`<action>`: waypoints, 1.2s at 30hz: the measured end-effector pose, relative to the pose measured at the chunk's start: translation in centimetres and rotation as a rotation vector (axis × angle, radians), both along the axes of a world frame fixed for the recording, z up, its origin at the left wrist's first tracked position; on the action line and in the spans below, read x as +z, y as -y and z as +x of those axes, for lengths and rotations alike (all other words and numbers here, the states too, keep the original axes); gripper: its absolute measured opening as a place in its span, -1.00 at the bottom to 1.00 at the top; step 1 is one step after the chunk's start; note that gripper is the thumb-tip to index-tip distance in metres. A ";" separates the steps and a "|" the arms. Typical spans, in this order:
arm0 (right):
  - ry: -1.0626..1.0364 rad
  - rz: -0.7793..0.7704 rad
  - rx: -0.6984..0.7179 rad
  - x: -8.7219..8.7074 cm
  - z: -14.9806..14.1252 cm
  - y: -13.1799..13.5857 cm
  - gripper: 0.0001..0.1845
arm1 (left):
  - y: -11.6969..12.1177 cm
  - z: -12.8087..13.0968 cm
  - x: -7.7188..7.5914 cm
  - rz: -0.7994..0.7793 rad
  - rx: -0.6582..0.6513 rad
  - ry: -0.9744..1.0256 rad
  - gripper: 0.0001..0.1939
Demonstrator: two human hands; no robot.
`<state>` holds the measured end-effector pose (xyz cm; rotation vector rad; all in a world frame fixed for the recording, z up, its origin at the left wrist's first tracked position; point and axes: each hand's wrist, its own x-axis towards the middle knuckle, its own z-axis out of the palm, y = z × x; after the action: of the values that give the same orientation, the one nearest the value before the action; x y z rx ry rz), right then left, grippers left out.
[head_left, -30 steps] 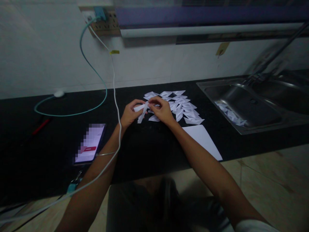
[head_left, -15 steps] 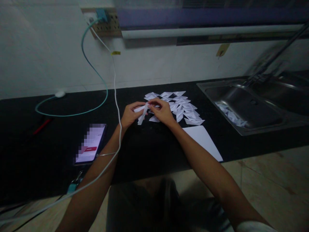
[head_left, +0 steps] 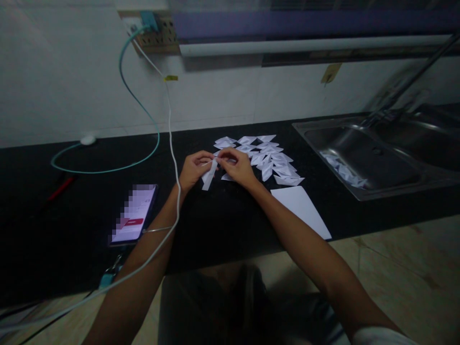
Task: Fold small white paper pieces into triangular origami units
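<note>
Between my two hands is a partly folded piece of white paper [head_left: 209,176], one strip of it hanging down toward me. My left hand [head_left: 194,168] pinches its left side. The fingers of my right hand [head_left: 237,166] are closed on its upper right edge, thumb and fingertips together. Just behind and to the right lie several folded paper boats [head_left: 270,157] in loose rows on the black counter [head_left: 223,225]; my right hand hides some of them. Near my right forearm rests a stack or sheet of plain white paper [head_left: 301,211].
A phone [head_left: 134,213] with a lit screen lies by my left forearm. A white cable [head_left: 171,143] hangs across that arm. Farther left are a teal cable [head_left: 108,171] and a red pen-like object [head_left: 61,188]. On the right, a steel sink [head_left: 381,163] holds more paper boats [head_left: 343,171].
The folded paper has tilted and its hanging strip now reaches slightly lower. My right hand has shifted a little to the left. The boats stay in place.
</note>
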<state>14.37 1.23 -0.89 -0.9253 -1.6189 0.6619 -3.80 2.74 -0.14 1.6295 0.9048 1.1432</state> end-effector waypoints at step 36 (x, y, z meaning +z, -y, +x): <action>0.145 0.075 0.075 -0.1 0.9 -0.2 -0.85 | -0.9 -0.1 -0.5 -0.185 -0.147 0.202 -0.78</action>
<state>15.23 1.45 -0.97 -0.8780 -1.8026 0.5915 -3.88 3.60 -0.63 1.3798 0.7253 1.0675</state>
